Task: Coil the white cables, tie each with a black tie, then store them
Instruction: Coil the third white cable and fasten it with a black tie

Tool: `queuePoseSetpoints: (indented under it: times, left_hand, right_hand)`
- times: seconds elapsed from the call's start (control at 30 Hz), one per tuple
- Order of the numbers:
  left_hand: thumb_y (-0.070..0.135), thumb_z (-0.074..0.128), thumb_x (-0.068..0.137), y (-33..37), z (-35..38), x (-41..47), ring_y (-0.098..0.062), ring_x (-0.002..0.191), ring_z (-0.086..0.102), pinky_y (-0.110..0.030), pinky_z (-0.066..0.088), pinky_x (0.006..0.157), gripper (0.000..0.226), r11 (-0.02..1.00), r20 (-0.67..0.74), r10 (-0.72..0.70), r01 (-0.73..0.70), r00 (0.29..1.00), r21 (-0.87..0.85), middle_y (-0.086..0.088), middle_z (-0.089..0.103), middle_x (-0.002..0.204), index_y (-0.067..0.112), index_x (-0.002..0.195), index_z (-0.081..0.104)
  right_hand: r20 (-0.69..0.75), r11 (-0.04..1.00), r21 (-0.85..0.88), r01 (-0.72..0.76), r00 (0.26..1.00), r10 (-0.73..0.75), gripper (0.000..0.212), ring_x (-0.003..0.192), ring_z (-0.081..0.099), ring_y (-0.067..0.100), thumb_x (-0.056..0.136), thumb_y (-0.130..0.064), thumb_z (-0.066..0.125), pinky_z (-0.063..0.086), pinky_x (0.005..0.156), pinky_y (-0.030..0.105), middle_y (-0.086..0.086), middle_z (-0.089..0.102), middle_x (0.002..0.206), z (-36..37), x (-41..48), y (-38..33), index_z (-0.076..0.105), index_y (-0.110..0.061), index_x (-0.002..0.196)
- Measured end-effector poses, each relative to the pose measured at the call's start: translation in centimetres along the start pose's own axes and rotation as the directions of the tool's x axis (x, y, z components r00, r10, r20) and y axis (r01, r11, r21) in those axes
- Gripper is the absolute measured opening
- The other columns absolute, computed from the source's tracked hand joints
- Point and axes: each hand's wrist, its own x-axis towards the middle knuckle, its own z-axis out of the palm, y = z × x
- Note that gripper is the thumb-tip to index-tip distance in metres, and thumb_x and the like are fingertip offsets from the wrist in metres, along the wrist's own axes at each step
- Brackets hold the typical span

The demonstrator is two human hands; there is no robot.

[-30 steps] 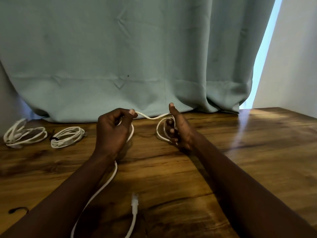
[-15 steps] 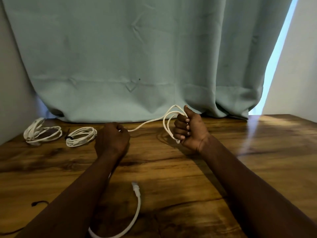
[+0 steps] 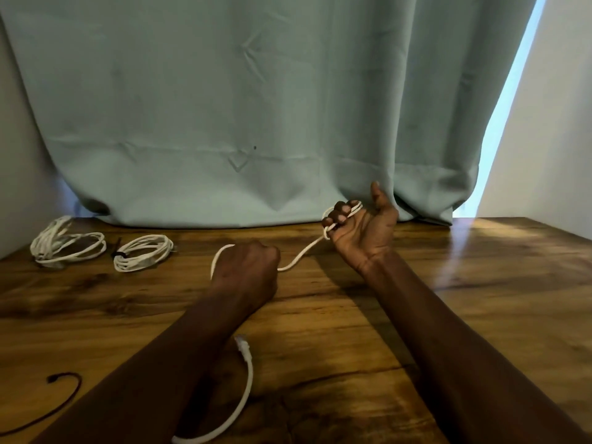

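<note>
- Pale teal fabric curtain [image 3: 256, 107] hangs along the table's far edge with its hem resting on the wood. It closes off the back, so we judge all working room lies in front of it.
- Dark-grained wooden table [image 3: 480, 299]: the right half gives wide room to swing loops, while the far-left corner is taken.
- Right hand [image 3: 362, 232] is near the far edge, just in front of the hem. Its palm is turned up and its thumb raised free, with the fingers curled over a few loops of the thin white cable [image 3: 301, 257]. We judge this hand serves as the former for the coil.
- Left hand [image 3: 246, 267] is mid-table, fisted around the same cable. We judge it is there to pay out length. A slack run sags between the hands, and the tail passes under the forearm toward the near edge.
- Two wound white cable bundles sit at the far-left corner, out of the way. The outer bundle [image 3: 64, 243] shows no tie that we can make out; the inner bundle [image 3: 142, 253] is cinched in black.
- Thin black tie [image 3: 69, 389] lies loose near the near-left corner, within the left hand's reach.
- White plug [image 3: 242, 344] lies free on the wood.
</note>
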Motion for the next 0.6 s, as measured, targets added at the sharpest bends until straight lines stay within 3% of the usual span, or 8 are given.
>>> queuePoseSetpoints:
  times: [0.1,0.17,0.2,0.27,0.33,0.4,0.5,0.6]
  left_hand:
    - [0.034,0.051,0.100,1.3,-0.3,-0.2,-0.033,0.104,0.067,-0.035,0.044,0.074,0.022,0.984,0.011,0.176,-0.176,0.984,-0.026,-0.009,0.070,0.113,0.021,0.110,0.066]
    - [0.041,0.050,0.102,1.6,-0.7,-0.4,-0.029,0.097,0.067,-0.034,0.045,0.072,0.024,0.959,-0.030,0.257,-0.259,0.966,-0.118,-0.005,0.070,0.105,0.025,0.110,0.065]
    - [0.044,0.050,0.102,1.6,-0.9,-0.5,-0.025,0.094,0.066,-0.034,0.049,0.072,0.025,0.939,-0.055,0.291,-0.297,0.955,-0.175,-0.002,0.070,0.102,0.027,0.111,0.065]
    - [0.046,0.054,0.100,1.3,-1.0,-0.6,-0.018,0.088,0.066,-0.033,0.050,0.071,0.023,0.891,-0.127,0.336,-0.358,0.933,-0.280,0.005,0.071,0.098,0.031,0.113,0.067]
    - [0.044,0.057,0.099,0.6,-0.9,-0.6,-0.016,0.081,0.067,-0.031,0.047,0.065,0.021,0.859,-0.240,0.306,-0.376,0.921,-0.347,0.007,0.072,0.092,0.032,0.111,0.069]
    - [0.044,0.057,0.098,-0.4,-0.8,-0.5,-0.014,0.073,0.066,-0.031,0.048,0.063,0.022,0.835,-0.368,0.198,-0.353,0.909,-0.423,0.007,0.073,0.085,0.031,0.106,0.073]
    - [0.043,0.059,0.098,-2.0,-0.5,-0.1,-0.006,0.064,0.059,-0.029,0.047,0.061,0.024,0.774,-0.466,0.060,-0.336,0.883,-0.537,0.009,0.071,0.078,0.027,0.100,0.076]
    - [0.036,0.066,0.098,-2.1,-0.6,0.0,0.005,0.061,0.054,-0.020,0.038,0.061,0.015,0.739,-0.496,0.036,-0.357,0.868,-0.571,0.020,0.061,0.071,0.026,0.095,0.077]
  right_hand:
    - [-0.047,0.987,-0.136,0.083,0.995,-0.090,0.047,0.052,0.036,0.014,0.095,-0.060,0.052,0.031,0.059,0.030,-0.001,0.041,0.061,0.2,0.1,0.0,0.042,-0.021,0.071]
    - [-0.064,0.927,-0.357,0.113,0.987,-0.145,0.044,0.051,0.036,0.012,0.096,-0.061,0.050,0.031,0.056,0.029,-0.002,0.042,0.060,0.2,0.1,0.4,0.044,-0.022,0.079]
    - [-0.049,0.856,-0.502,0.123,0.984,-0.171,0.047,0.052,0.037,0.011,0.094,-0.066,0.051,0.032,0.056,0.029,-0.003,0.042,0.062,0.3,0.0,0.6,0.046,-0.021,0.084]
    - [0.033,0.604,-0.784,0.142,0.982,-0.188,0.067,0.060,0.040,0.012,0.079,-0.084,0.044,0.038,0.062,0.029,-0.001,0.044,0.069,-0.1,-0.1,1.3,0.046,-0.018,0.093]
    - [0.123,0.342,-0.928,0.151,0.987,-0.101,0.073,0.074,0.041,0.011,0.072,-0.097,0.028,0.038,0.076,0.035,-0.007,0.042,0.079,-0.6,-0.2,2.3,0.044,-0.029,0.089]
    - [0.141,0.174,-0.976,0.135,0.990,0.027,0.062,0.084,0.040,0.006,0.071,-0.103,0.019,0.031,0.086,0.040,-0.019,0.038,0.085,-0.7,-0.6,2.9,0.039,-0.046,0.084]
    - [0.197,0.099,-0.978,0.184,0.970,0.139,0.056,0.080,0.055,0.002,0.086,-0.090,0.021,0.044,0.092,0.040,-0.015,0.058,0.084,-0.6,-0.9,3.5,0.052,-0.043,0.084]
    - [0.203,0.092,-0.978,0.185,0.949,0.243,0.067,0.104,0.065,0.004,0.096,-0.080,0.022,0.050,0.097,0.036,-0.011,0.072,0.111,0.1,-1.4,3.8,0.070,-0.035,0.111]
